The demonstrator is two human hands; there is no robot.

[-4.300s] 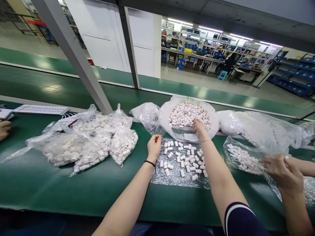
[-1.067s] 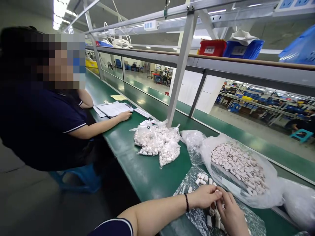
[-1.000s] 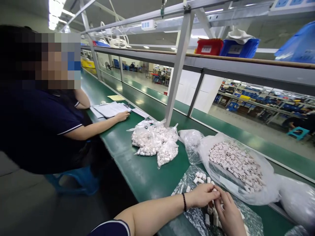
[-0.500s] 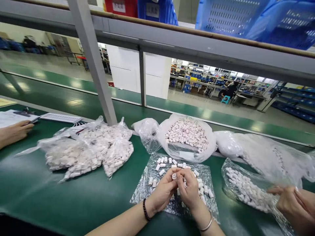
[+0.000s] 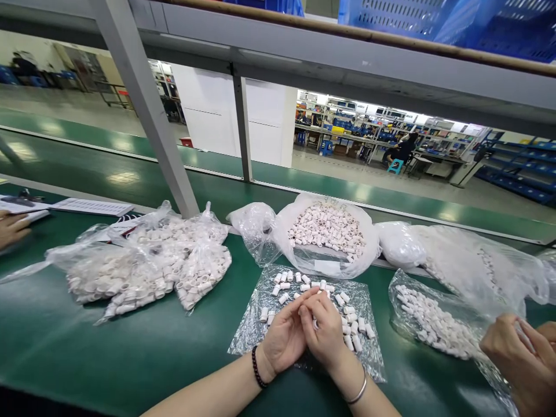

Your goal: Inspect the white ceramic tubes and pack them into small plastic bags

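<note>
My left hand (image 5: 284, 339), with a dark bead bracelet at the wrist, is cupped with its palm turned up above a clear plastic sheet (image 5: 247, 333). Against it rests my right hand (image 5: 324, 330), a silver bangle on its wrist, its fingers curled and touching the left fingers. A sliver of something white shows between the hands; the rest is hidden by the fingers. Short white tubular pieces (image 5: 356, 327) lie scattered on the sheet around both hands. Behind the sheet, an open plastic bag (image 5: 328, 231) holds many similar pieces.
Clear bags of white pieces (image 5: 143, 266) lie at left on the green table (image 5: 43, 347). Another bag (image 5: 434, 321) is at right, beside another person's hands (image 5: 516, 353). A person's hand (image 5: 11, 229) is at far left. A grey post (image 5: 147, 110) and shelf stand beyond.
My hands have closed together, and the white pieces seen between my fingertips are now mostly hidden. The view has shifted slightly. At right, the other person's hands have lifted off the bag.
</note>
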